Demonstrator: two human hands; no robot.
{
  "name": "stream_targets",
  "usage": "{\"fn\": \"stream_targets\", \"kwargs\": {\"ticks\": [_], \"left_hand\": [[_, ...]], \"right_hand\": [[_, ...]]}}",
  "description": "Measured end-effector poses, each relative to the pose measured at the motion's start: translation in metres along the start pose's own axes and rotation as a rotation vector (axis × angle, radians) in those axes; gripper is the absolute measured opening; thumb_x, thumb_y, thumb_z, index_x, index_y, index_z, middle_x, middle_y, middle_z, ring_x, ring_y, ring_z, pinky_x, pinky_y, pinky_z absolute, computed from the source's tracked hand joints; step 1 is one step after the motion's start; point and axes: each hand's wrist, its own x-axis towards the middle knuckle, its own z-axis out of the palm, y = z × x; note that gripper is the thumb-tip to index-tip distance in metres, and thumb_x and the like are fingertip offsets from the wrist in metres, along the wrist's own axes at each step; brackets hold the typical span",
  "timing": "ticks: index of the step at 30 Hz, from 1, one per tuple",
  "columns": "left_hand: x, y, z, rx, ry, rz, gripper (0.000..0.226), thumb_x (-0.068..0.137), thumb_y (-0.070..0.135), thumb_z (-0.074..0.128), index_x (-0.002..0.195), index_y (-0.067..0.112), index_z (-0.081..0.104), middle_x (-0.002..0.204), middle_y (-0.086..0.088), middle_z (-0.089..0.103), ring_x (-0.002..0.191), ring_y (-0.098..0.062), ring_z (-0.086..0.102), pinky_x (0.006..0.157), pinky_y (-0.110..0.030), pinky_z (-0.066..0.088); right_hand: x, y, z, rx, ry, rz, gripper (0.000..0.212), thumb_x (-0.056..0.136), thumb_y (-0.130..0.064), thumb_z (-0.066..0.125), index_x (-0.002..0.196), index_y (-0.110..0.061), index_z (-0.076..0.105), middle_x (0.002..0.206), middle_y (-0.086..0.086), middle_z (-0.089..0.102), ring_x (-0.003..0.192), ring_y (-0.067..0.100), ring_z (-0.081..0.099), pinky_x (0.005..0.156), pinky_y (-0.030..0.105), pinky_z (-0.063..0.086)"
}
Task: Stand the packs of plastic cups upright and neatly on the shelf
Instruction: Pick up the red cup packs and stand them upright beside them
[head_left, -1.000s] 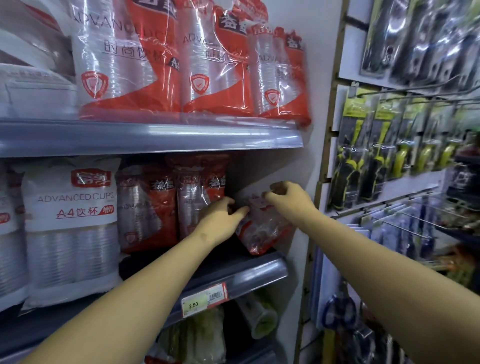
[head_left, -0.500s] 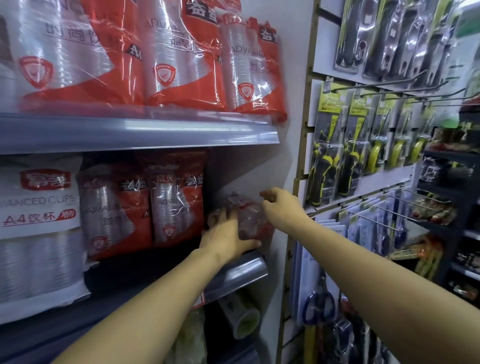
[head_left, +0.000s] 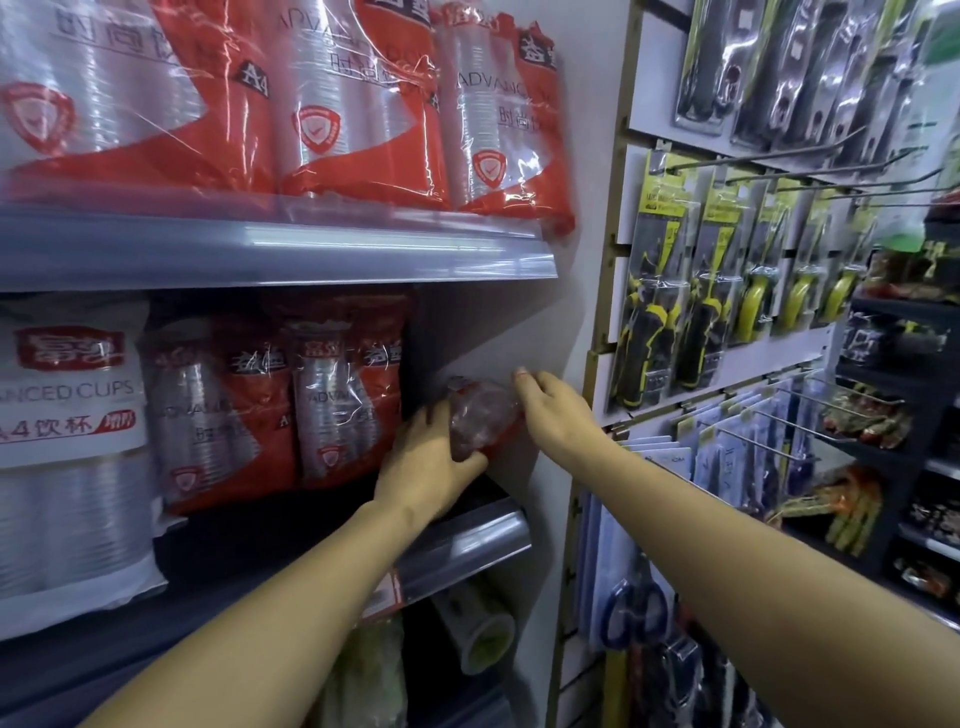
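At the right end of the middle shelf (head_left: 457, 540), my left hand (head_left: 421, 462) cups the base of a crinkly red-and-clear pack of cups (head_left: 480, 421), fingers curled onto its film. My right hand (head_left: 553, 410) rests on its upper side, fingertips together on the plastic. The pack leans, not upright, beside the pale side wall (head_left: 519, 343). Left of it, glossy red packs (head_left: 291, 405) stand straight; a white pack (head_left: 67, 447) bulges beyond.
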Motion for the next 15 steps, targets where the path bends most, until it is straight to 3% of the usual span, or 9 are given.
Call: {"fn": "stream_targets", "kwargs": {"ticks": [3,5,7,12,15], "left_hand": [[0.003,-0.006,-0.018,-0.158,0.069,-0.043,0.063,0.067,0.054,0.062,0.123,0.030,0.047,0.120,0.000,0.061,0.106,-0.027,0.060,0.089,-0.039,0.050],[0.007,-0.007,-0.032,-0.226,0.121,-0.070,0.057,0.073,0.048,0.067,0.123,0.031,0.047,0.114,0.004,0.065,0.102,-0.025,0.062,0.087,-0.034,0.049],[0.012,-0.009,-0.048,-0.291,0.180,-0.075,0.055,0.075,0.043,0.068,0.124,0.030,0.045,0.112,0.004,0.064,0.100,-0.023,0.062,0.085,-0.031,0.048],[0.018,-0.011,-0.081,-0.418,0.245,-0.005,0.039,0.074,0.038,0.069,0.108,0.030,0.051,0.096,0.014,0.062,0.095,-0.018,0.061,0.084,-0.032,0.047],[0.020,-0.012,-0.098,-0.476,0.187,0.021,0.042,0.070,0.044,0.064,0.108,0.032,0.054,0.103,0.012,0.062,0.097,-0.015,0.061,0.082,-0.031,0.048]], "right_hand": [[0.003,0.002,0.002,0.066,0.026,0.003,0.041,0.104,-0.037,0.033,0.118,-0.010,0.060,0.120,0.013,0.063,0.108,0.030,0.059,0.099,0.047,0.047],[0.005,0.003,0.000,0.055,0.006,-0.007,0.036,0.102,-0.021,0.036,0.131,-0.014,0.056,0.130,0.012,0.060,0.111,0.028,0.059,0.097,0.043,0.050],[0.006,0.001,-0.002,0.032,-0.019,-0.007,0.045,0.098,-0.010,0.039,0.142,-0.019,0.049,0.136,0.009,0.056,0.117,0.025,0.056,0.095,0.035,0.049],[0.011,-0.003,0.000,0.036,-0.057,-0.043,0.061,0.094,-0.017,0.059,0.150,-0.023,0.036,0.146,0.007,0.050,0.130,0.024,0.050,0.101,0.034,0.046],[0.014,-0.005,0.002,0.048,-0.124,-0.089,0.073,0.088,-0.023,0.068,0.152,-0.024,0.034,0.152,0.006,0.045,0.137,0.025,0.045,0.101,0.032,0.041]]}}
